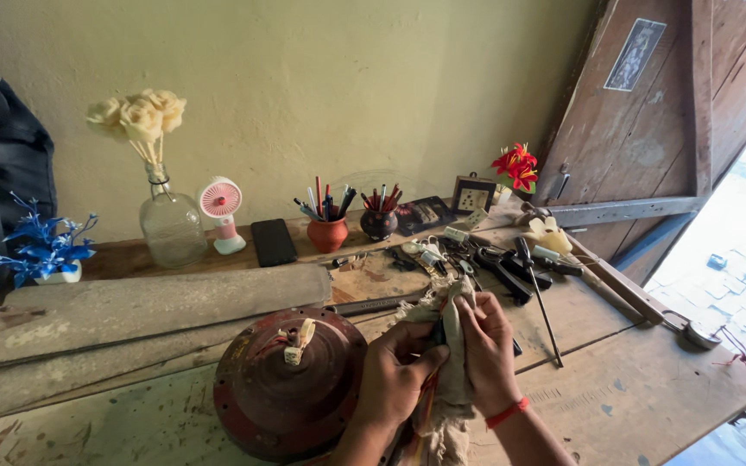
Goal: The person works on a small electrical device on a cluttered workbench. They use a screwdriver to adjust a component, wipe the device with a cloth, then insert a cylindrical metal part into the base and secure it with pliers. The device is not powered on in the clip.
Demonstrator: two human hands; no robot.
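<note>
Both of my hands are at the bottom centre of the head view, wrapped around a dirty cream rag (pixel 452 380). My left hand (pixel 390 380) grips the rag from the left, and something dark shows between its fingers. My right hand (pixel 487 354), with a red band at the wrist, pinches the rag's upper part. Just left of my hands a round rust-red fan motor housing (pixel 282 388) lies on the wooden workbench (pixel 632 388), with a small white wire connector (pixel 297 343) on top.
Grey fan blades (pixel 131 315) lie across the bench's left. Pliers, a long screwdriver (pixel 539 298) and other tools are scattered behind my hands. Along the wall stand a glass vase with cream flowers (pixel 168 220), a small pink fan (pixel 222 211), a phone, pen pots and red flowers. An open wooden door (pixel 649 129) is at right.
</note>
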